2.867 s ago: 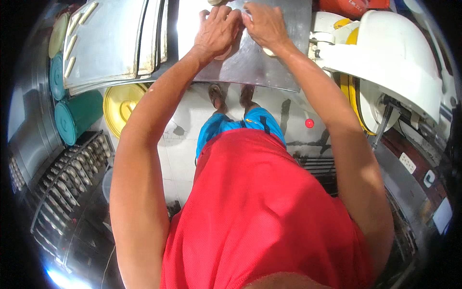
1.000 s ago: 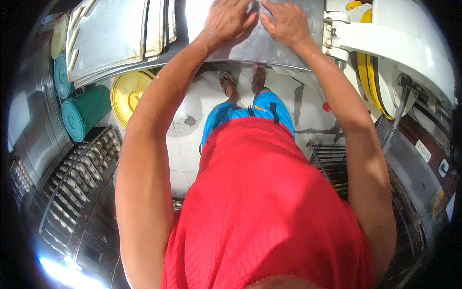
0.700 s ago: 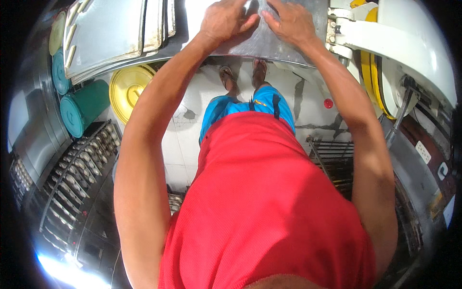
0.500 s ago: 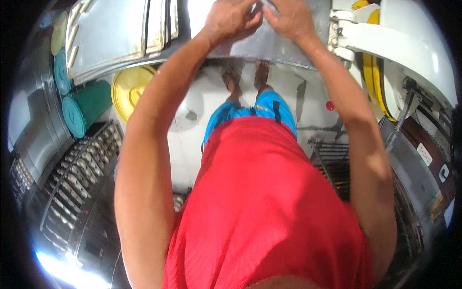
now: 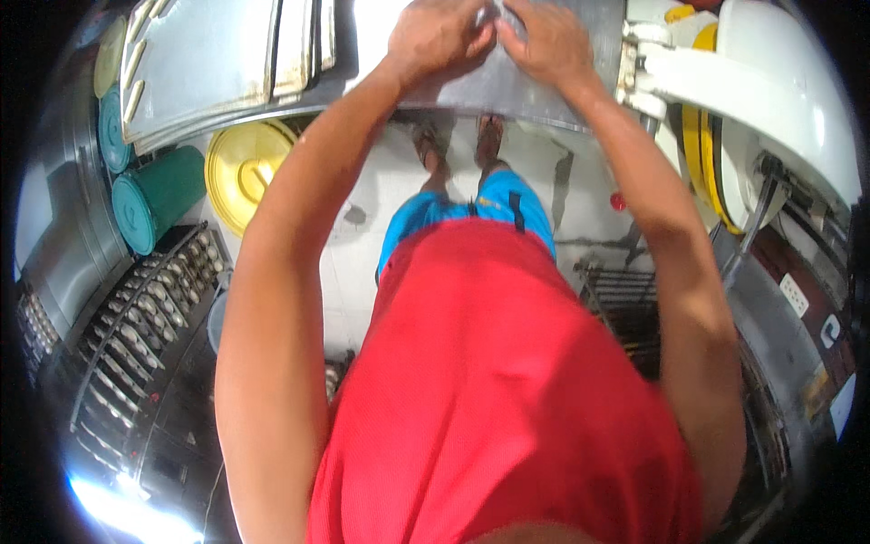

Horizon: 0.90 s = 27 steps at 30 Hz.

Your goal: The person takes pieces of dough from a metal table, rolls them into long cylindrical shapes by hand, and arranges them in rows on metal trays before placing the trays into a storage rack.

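At the top edge of the view both my hands meet over a shiny metal worktable. My left hand has its fingers curled in, thumb toward the right hand. Facing it, my right hand is bent the same way, fingertips close to the left's. A small pale thing seems to sit between the fingertips, but I cannot make out its kind. To the left of my hands lies a stack of metal baking trays; several pale dough sticks rest along the top tray's left side.
A large white machine with a yellow-edged part stands right of the table. Below left are a yellow lidded bin, a green lidded bin and a rack of trays. A dark metal rack stands lower right, near a red spot on the floor.
My hands stay at nearly the same place, with small shifts of the fingers. The view has moved slightly; the trays and bins have not been touched.
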Motion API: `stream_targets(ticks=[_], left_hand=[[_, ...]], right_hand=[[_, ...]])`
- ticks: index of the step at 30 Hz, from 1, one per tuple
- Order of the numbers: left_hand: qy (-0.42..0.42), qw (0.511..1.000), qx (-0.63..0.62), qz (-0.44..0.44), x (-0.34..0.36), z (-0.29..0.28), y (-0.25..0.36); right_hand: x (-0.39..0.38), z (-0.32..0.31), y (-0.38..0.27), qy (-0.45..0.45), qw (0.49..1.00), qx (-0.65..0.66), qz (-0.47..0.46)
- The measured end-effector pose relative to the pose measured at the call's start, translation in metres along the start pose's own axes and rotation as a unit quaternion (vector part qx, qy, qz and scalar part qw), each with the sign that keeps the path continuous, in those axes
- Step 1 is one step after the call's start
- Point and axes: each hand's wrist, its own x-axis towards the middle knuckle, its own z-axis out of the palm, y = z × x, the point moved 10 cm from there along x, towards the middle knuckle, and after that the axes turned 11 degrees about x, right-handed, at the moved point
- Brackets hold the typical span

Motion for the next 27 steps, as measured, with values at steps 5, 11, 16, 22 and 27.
stream_targets(ticks=[5,11,16,22,27], left_hand=[[-0.029,0.995,0.094,-0.009,-0.033,-0.001,0.027],[-0.095,0.976,0.190,-0.035,-0.111,0.004,0.051],[-0.008,0.966,0.255,0.025,-0.026,0.033,-0.001],[0.124,0.981,0.141,0.052,0.053,0.013,0.002],[-0.098,0.963,0.248,-0.043,-0.067,0.027,0.049]], right_hand=[[-0.023,-0.015,-0.022,0.016,0.999,-0.047,-0.021],[-0.115,-0.021,-0.050,0.002,0.999,-0.036,-0.032],[-0.043,0.005,0.000,0.035,0.991,-0.121,-0.042],[0.033,-0.011,0.034,0.108,0.990,-0.095,0.011],[-0.091,-0.003,-0.026,0.019,0.999,-0.032,-0.025]])
